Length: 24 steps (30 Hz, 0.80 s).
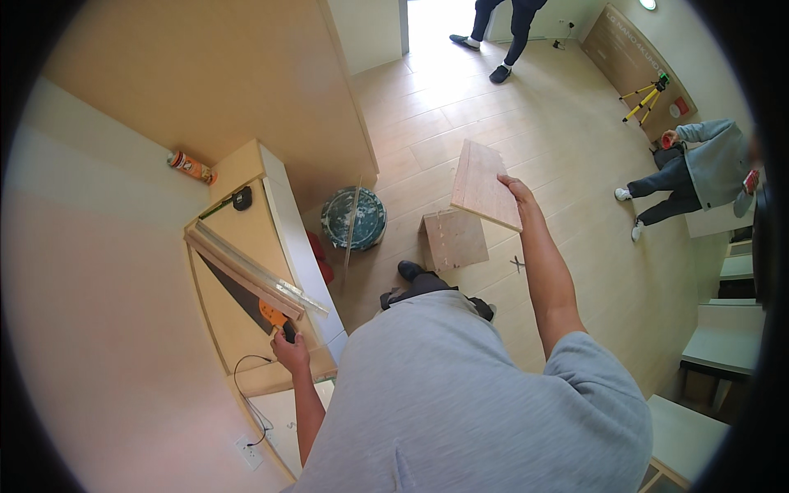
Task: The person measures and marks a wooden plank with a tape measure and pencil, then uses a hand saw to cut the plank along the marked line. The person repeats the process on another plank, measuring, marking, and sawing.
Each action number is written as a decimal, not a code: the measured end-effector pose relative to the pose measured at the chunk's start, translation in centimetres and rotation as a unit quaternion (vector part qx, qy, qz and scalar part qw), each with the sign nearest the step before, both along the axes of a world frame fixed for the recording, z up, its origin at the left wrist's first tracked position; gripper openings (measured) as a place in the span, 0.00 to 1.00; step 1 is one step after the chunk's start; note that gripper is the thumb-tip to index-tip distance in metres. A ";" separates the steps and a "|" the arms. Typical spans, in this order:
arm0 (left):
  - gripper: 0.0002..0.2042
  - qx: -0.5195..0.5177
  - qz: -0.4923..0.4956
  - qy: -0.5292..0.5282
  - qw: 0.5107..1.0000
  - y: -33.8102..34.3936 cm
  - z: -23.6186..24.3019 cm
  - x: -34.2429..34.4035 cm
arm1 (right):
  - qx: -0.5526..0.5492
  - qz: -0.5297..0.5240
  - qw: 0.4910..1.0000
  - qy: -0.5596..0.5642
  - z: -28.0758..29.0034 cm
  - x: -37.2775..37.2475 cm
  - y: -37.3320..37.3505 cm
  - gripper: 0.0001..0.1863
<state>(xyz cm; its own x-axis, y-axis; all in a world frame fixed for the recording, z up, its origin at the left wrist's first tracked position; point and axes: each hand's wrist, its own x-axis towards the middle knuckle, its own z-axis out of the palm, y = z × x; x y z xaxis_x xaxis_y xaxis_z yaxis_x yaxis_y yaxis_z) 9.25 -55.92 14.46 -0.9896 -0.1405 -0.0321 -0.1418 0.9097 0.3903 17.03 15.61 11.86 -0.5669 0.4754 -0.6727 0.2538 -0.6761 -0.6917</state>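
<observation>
On the right, my right hand point(515, 189) grips the edge of a flat wooden board point(485, 182), raised at arm's length above the floor. My left hand point(291, 353) is closed at the orange and black handle of a handsaw point(238, 285), which lies on the light wood cabinet point(222, 320). The saw's dark blade points away toward the wall, partly under long wooden strips point(246, 267). Along those strips runs a clear or metallic straight piece point(289, 289). A small wooden box or stool point(457, 238) stands on the floor, just below the board in view.
A paint-spattered bucket point(333, 215) with a thin strip across it stands beside the cabinet. A black tape measure point(242, 198) and an orange tube point(194, 168) sit on the cabinet. One person point(715, 168) is at right, another point(518, 33) at the doorway. A yellow tripod point(652, 100) stands far right.
</observation>
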 end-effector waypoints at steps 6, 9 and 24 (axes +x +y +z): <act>0.29 -0.018 -0.012 0.014 1.000 -1.8 -2.7 -0.1 | -0.036 0.008 0.998 0.043 -2.2 1.1 0.1 0.22; 0.28 0.068 -0.065 0.000 0.996 -3.1 -4.6 -2.1 | 0.080 0.021 0.988 -0.131 -2.9 2.3 -1.5 0.31; 0.16 0.508 0.148 -0.129 0.839 -4.5 -1.5 -4.7 | -0.141 -0.117 0.982 -0.036 -3.1 14.5 -14.0 0.27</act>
